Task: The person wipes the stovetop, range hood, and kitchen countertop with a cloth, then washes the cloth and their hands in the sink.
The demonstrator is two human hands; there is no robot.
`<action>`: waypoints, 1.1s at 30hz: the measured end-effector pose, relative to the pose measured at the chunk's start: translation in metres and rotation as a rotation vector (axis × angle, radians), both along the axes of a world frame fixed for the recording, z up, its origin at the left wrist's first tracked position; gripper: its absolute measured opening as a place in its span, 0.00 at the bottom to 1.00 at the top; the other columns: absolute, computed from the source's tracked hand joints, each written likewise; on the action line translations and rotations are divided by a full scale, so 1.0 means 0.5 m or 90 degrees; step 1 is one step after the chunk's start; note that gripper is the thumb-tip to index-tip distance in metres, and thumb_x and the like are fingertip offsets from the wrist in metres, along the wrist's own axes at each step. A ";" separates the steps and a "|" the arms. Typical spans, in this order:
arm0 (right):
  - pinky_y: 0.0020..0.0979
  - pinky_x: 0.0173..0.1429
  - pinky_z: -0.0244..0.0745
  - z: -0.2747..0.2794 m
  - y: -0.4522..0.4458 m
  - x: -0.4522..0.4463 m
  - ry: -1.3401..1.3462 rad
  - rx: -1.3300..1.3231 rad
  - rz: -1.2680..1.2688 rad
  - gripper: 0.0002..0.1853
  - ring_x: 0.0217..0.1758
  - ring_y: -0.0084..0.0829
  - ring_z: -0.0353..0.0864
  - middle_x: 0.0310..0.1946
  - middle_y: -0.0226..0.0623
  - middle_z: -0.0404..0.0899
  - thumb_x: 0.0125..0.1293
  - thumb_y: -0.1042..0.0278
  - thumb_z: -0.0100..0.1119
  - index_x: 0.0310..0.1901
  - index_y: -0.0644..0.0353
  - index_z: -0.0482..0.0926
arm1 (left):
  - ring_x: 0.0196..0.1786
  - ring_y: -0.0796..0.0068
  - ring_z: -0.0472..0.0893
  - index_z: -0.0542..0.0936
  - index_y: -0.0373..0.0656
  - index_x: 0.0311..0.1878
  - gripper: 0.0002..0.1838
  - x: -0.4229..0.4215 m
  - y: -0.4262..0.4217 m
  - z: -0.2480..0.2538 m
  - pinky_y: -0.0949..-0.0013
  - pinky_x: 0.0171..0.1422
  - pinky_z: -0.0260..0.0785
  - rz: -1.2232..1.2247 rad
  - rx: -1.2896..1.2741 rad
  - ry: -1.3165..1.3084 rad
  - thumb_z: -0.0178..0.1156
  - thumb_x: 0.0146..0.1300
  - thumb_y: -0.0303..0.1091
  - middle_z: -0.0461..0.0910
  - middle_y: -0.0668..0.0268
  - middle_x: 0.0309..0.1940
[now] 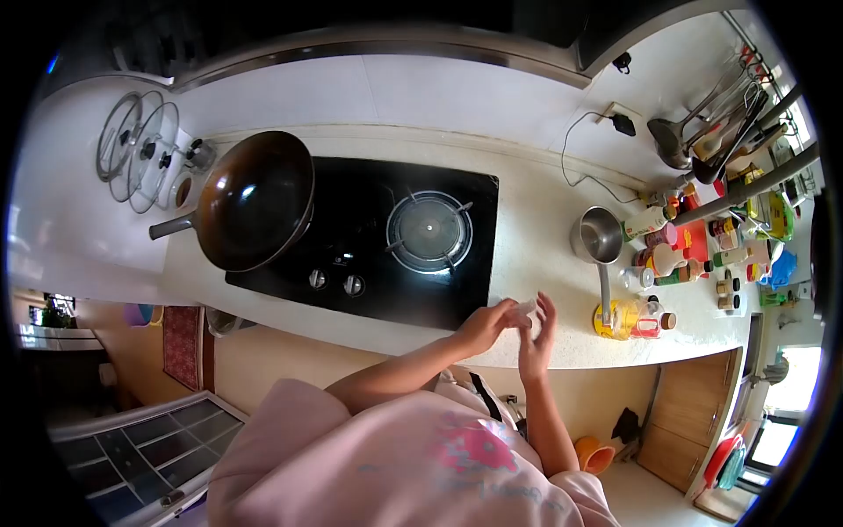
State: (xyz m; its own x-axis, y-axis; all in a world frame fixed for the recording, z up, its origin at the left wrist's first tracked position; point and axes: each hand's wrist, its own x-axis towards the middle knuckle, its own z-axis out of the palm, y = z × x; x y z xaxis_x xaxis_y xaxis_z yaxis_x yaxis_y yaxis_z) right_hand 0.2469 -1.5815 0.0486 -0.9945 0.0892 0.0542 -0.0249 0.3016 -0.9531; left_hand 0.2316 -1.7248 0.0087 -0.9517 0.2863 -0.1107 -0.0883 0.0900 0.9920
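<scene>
My left hand (pixel 488 328) is over the front edge of the counter, just past the stove's right corner. Its fingers close on a small, thin whitish piece (pixel 527 309) that looks like tissue or paper; its kind is not clear. Right beside it, my right hand (pixel 536 341) is raised with fingers stretched up and apart, close to or touching the piece. The black gas stove (pixel 369 294) lies to the left of both hands. A small steel saucepan (pixel 599 235) stands on the counter to the right, its handle pointing toward me.
A dark wok (pixel 255 202) sits on the left burner; the right burner (pixel 429 228) is uncovered. Glass lids (pixel 145 158) lean at far left. A yellow-labelled oil bottle (pixel 617 319) and several seasoning bottles (pixel 659 235) crowd the right. Ladles (pixel 672 140) hang above. An orange bucket (pixel 595 457) is on the floor.
</scene>
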 end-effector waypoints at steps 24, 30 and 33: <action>0.28 0.46 0.69 0.410 -0.289 -0.158 0.095 -0.028 0.278 0.13 0.38 0.27 0.73 0.35 0.36 0.76 0.58 0.76 0.61 0.44 0.65 0.74 | 0.39 0.57 0.87 0.81 0.35 0.53 0.14 -0.017 -0.463 0.533 0.65 0.44 0.78 0.344 -0.324 0.491 0.59 0.64 0.20 0.85 0.50 0.41; 0.40 0.48 0.69 0.342 -0.324 -0.213 0.353 0.185 -0.114 0.13 0.40 0.50 0.72 0.34 0.51 0.72 0.53 0.82 0.60 0.40 0.66 0.69 | 0.37 0.73 0.85 0.82 0.35 0.51 0.11 -0.030 -0.447 0.485 0.72 0.41 0.77 0.239 -0.279 0.532 0.62 0.65 0.21 0.87 0.58 0.42; 0.39 0.55 0.74 0.279 -0.300 -0.255 0.174 -0.121 -0.137 0.11 0.48 0.42 0.78 0.43 0.46 0.77 0.67 0.72 0.55 0.49 0.64 0.71 | 0.40 0.64 0.87 0.82 0.37 0.51 0.16 -0.054 -0.440 0.472 0.67 0.42 0.80 0.160 -0.275 0.656 0.65 0.58 0.16 0.87 0.58 0.44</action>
